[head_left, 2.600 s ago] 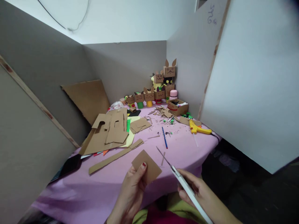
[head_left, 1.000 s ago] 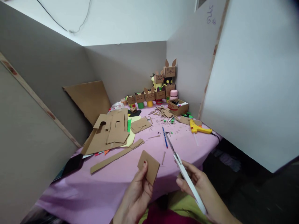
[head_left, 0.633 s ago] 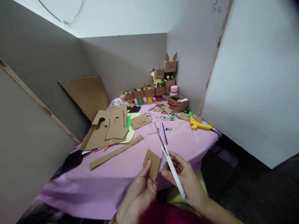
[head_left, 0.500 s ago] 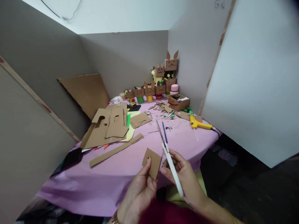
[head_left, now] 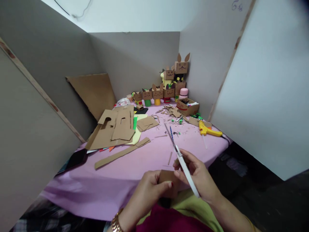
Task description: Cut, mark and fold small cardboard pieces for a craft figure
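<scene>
My left hand (head_left: 154,185) grips a small brown cardboard piece (head_left: 167,183) close to my lap, thumb across its face. Scissors with white handles (head_left: 184,169) are in my right hand (head_left: 196,172), blades pointing away over the table. The fingertips of that hand are near the cardboard's right edge; whether they touch it I cannot tell. A thin cardboard strip (head_left: 170,158) lies on the pink cloth just beyond the hands. A blue pencil-like stick (head_left: 171,132) is partly behind the blades.
Cut cardboard sheets (head_left: 113,129) and a long cardboard strip (head_left: 122,153) lie left, near a dark phone (head_left: 76,159). A yellow glue gun (head_left: 209,129) sits right. Cardboard animal figures (head_left: 158,93), a box of supplies (head_left: 187,108) and scraps (head_left: 175,112) are farther back.
My left hand has turned and drawn the cardboard piece lower and right, toward my lap. The thin strip now lies on the cloth. The scissors stay in my right hand.
</scene>
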The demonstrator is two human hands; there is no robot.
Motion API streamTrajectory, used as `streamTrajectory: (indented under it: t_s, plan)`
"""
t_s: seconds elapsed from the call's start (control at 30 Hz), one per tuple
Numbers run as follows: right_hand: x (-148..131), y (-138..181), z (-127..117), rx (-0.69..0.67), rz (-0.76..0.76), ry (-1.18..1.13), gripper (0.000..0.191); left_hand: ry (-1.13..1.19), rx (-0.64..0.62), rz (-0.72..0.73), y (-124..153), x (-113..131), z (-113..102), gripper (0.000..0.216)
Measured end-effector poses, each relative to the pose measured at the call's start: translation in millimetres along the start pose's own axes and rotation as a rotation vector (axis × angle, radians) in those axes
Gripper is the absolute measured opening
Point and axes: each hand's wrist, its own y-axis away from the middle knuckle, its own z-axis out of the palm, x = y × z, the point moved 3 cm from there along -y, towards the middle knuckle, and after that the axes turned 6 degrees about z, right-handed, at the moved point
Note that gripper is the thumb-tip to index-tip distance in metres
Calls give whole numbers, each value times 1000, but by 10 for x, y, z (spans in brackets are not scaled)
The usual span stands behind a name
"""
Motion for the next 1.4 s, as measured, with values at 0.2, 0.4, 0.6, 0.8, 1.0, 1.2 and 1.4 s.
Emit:
streamTrajectory:
  t_s: [0.2, 0.4, 0.6, 0.8, 1.0, 1.2, 1.4]
  plan:
    - [-144, 5, 88, -270, 14, 269, 56, -289, -125, -60, 36, 119, 32, 9]
    - [-83, 47, 133, -300, 17, 264, 55, -264, -197, -95, 53, 92, 50, 10]
    - [-17, 23, 45, -88, 13, 139, 53, -144, -63, 12, -4, 140, -20, 24]
    - [-66, 33, -18, 120, -115, 29, 51, 283, 187, 77, 33, 5, -60, 61]
    - [-71, 114, 1, 207, -161, -56, 48, 385, 318, 64, 96, 0, 64, 37]
    - [-23, 129, 3, 235, -152, -62, 48, 367, 363, 127, 110, 65, 107, 23]
    - [7, 126, -23, 255, -180, 6, 47, 356, 363, 168, 126, 42, 99, 21]
